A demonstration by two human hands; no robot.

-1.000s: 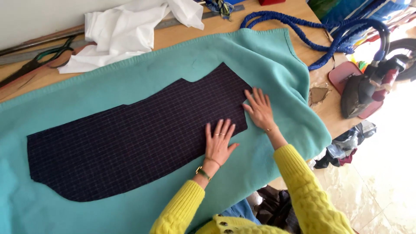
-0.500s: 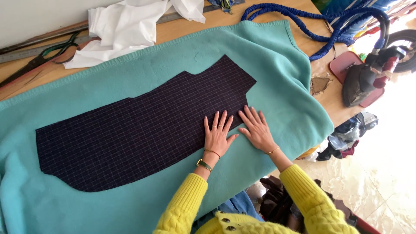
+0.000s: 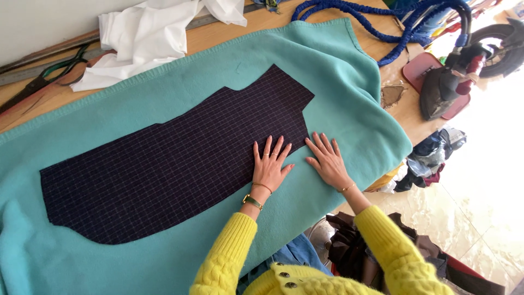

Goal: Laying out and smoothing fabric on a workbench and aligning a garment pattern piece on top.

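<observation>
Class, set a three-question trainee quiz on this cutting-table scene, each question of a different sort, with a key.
1. True or false: both hands lie flat with fingers spread.
2. The left hand rests on: A) white cloth B) dark checked fabric piece C) iron
3. What lies under the right hand?

Key
1. True
2. B
3. The teal blanket, beside the dark piece's edge.

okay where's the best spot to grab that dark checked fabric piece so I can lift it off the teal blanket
Probably the narrow end of the dark checked fabric piece, beside the left hand and right hand. It lies flat on the teal blanket, so pinch that edge's corners from the near side and peel it up.
</observation>
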